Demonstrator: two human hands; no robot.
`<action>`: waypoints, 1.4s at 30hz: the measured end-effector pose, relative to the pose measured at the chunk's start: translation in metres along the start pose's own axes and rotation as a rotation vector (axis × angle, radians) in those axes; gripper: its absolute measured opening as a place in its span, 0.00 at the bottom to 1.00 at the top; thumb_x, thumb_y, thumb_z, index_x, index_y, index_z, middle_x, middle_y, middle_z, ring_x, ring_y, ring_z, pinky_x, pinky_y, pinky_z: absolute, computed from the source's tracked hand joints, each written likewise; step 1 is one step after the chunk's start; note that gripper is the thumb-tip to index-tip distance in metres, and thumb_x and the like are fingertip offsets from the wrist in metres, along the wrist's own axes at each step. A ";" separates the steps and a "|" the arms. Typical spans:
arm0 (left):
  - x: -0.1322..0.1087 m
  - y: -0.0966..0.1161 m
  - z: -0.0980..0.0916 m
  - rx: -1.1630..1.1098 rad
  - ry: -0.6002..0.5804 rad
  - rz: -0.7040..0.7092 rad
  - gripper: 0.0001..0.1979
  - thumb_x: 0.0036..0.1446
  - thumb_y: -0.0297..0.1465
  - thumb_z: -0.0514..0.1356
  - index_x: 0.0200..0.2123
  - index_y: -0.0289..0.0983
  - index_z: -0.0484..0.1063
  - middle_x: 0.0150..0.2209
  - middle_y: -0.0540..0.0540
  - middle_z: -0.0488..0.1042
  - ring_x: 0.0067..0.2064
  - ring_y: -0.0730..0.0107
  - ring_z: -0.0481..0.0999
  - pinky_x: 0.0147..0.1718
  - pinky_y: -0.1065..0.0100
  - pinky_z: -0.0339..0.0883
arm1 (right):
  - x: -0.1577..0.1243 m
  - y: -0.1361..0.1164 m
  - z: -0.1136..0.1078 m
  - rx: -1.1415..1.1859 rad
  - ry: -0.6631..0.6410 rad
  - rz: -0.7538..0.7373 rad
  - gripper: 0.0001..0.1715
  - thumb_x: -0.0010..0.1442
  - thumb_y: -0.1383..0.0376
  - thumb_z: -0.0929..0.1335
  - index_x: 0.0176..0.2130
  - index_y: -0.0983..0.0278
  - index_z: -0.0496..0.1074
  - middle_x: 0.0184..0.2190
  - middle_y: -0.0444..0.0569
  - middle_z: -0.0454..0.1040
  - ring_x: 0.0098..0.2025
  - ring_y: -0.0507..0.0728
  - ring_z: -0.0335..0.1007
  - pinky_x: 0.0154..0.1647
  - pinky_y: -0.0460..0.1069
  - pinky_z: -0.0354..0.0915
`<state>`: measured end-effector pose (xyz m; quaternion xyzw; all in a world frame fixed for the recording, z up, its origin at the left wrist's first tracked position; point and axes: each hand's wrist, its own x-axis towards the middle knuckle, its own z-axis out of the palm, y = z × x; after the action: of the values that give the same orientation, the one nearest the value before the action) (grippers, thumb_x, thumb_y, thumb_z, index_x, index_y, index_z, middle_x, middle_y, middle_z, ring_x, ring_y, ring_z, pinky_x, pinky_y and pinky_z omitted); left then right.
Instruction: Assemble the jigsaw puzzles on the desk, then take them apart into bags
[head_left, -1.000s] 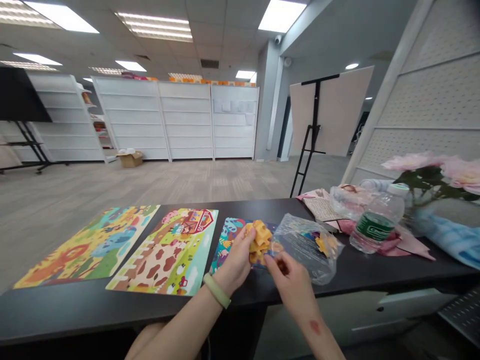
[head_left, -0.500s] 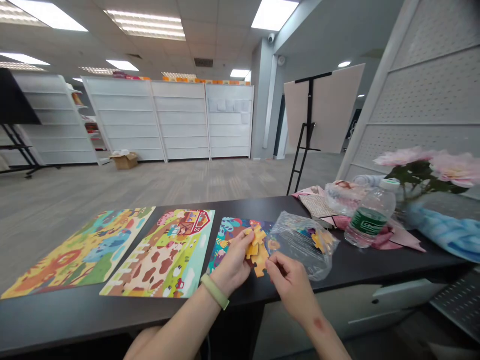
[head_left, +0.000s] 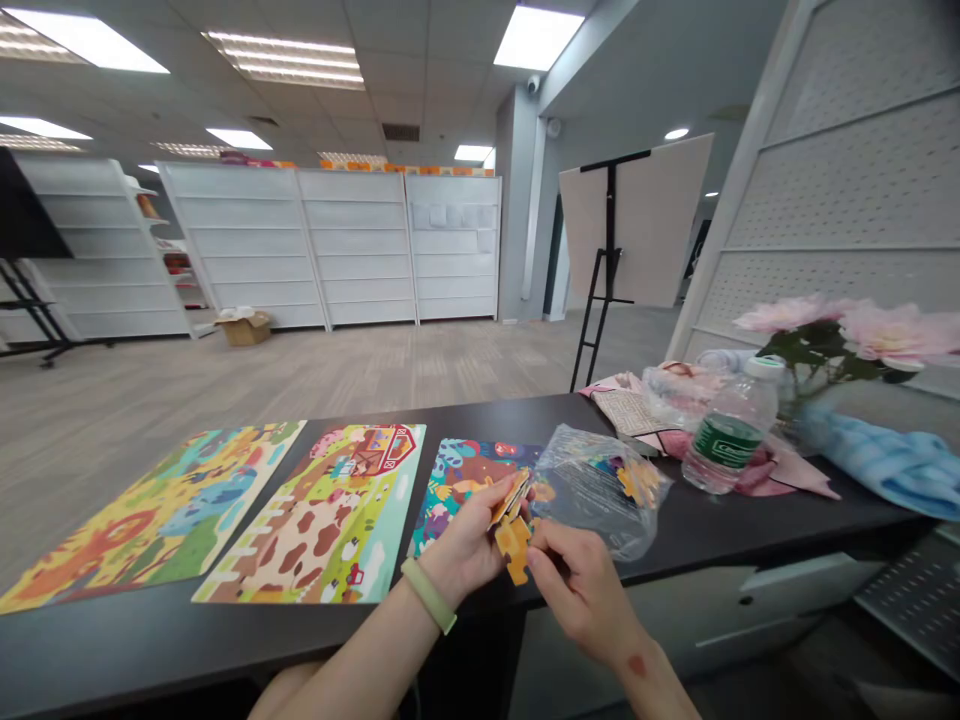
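Note:
My left hand [head_left: 476, 540], with a pale green band on its wrist, is closed around a small stack of yellow-orange jigsaw puzzle pieces [head_left: 513, 540]. The stack is tilted, and some pieces show edge-on at the top. My right hand [head_left: 581, 580] is closed in a pinch at the right edge of the lowest piece. Behind both hands lies a dark blue sea-animal picture board [head_left: 442, 485], partly covered by my left hand. Right of it is a clear plastic bag [head_left: 574, 490] with more puzzle pieces [head_left: 637, 482] inside.
A cow-and-farm picture board [head_left: 322, 530] and a jungle-animal board [head_left: 172, 500] lie to the left on the black table [head_left: 390, 412]. At the right stand a water bottle [head_left: 731, 430], pink cloth [head_left: 791, 470], blue fabric [head_left: 874, 455] and pink flowers [head_left: 892, 335].
My left hand has turned, tilting the stack so its edges show. The lowest piece has swung downward, and my right fingers have come in against its edge.

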<state>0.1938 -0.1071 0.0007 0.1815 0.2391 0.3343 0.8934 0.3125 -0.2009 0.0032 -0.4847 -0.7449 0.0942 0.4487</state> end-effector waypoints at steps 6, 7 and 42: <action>-0.003 0.008 0.001 -0.016 -0.015 -0.103 0.07 0.66 0.28 0.57 0.36 0.31 0.74 0.24 0.48 0.74 0.20 0.78 0.73 0.20 0.78 0.68 | -0.001 -0.012 -0.008 -0.078 -0.044 -0.066 0.14 0.67 0.66 0.60 0.28 0.61 0.62 0.23 0.41 0.65 0.24 0.49 0.61 0.28 0.46 0.53; -0.004 0.008 0.002 0.018 -0.018 -0.069 0.06 0.64 0.28 0.59 0.36 0.31 0.74 0.24 0.48 0.75 0.20 0.78 0.72 0.20 0.78 0.67 | -0.001 -0.014 -0.008 -0.098 -0.054 -0.064 0.14 0.67 0.66 0.60 0.28 0.61 0.63 0.23 0.41 0.66 0.25 0.50 0.61 0.28 0.46 0.53; -0.005 -0.023 -0.003 0.741 0.022 0.681 0.10 0.60 0.40 0.60 0.33 0.40 0.74 0.33 0.47 0.73 0.36 0.64 0.70 0.36 0.69 0.64 | 0.002 0.010 0.014 0.625 0.136 0.614 0.25 0.58 0.52 0.68 0.49 0.62 0.63 0.27 0.39 0.73 0.16 0.47 0.60 0.15 0.42 0.54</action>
<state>0.2004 -0.1266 -0.0113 0.5507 0.2783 0.5014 0.6066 0.3081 -0.1900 -0.0091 -0.5295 -0.4709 0.4117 0.5730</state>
